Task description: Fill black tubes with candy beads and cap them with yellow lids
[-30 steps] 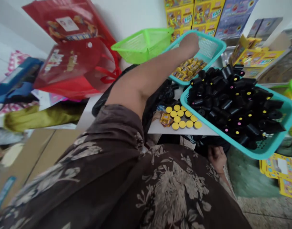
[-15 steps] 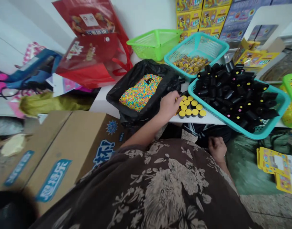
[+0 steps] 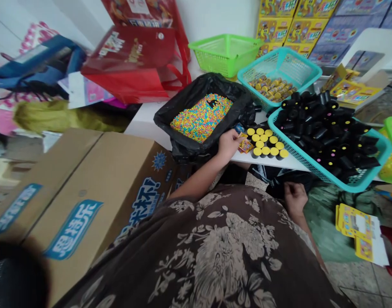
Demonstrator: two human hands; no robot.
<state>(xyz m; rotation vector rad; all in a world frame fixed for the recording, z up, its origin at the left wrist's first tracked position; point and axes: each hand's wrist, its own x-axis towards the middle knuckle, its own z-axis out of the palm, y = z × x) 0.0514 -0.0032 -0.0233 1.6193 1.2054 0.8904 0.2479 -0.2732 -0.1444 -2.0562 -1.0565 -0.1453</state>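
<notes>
**Left hand [image 3: 228, 145] pinches orange-and-yellow packets [image 3: 246, 145] at the table's edge**

The packets sit at the centre of the frame, at the fingertips of the left hand, just beside the black tubes with yellow caps [image 3: 264, 143] that stand in tight rows on the white table [image 3: 144, 119]. The fingers are bunched and not spread, and the thumb and first finger seem to press the packets between them, though the hand hides part of the grip. A small blue item [image 3: 239, 127] lies just above the fingertips; whether it touches them is hard to tell.

This tip-only pinch looks like a sound way to work here, as it keeps the palm clear of the caps and the loose beads close by. The black plastic bag [image 3: 179, 137] holding the colored beads [image 3: 200, 117] lies just left of the hand, so a low, steady wrist matters.

The right hand [image 3: 295, 199] hangs below the table at lower right, its fingers loosely curled beside a dark cloth [image 3: 287, 182]. Whether they grip the cloth cannot be told.

A teal basket [image 3: 352, 185] of black tubes [image 3: 320, 132] sits to the right. A second teal basket [image 3: 311, 70] of small yellow sticks [image 3: 269, 87] and a green basket [image 3: 226, 55] stand above.
</notes>
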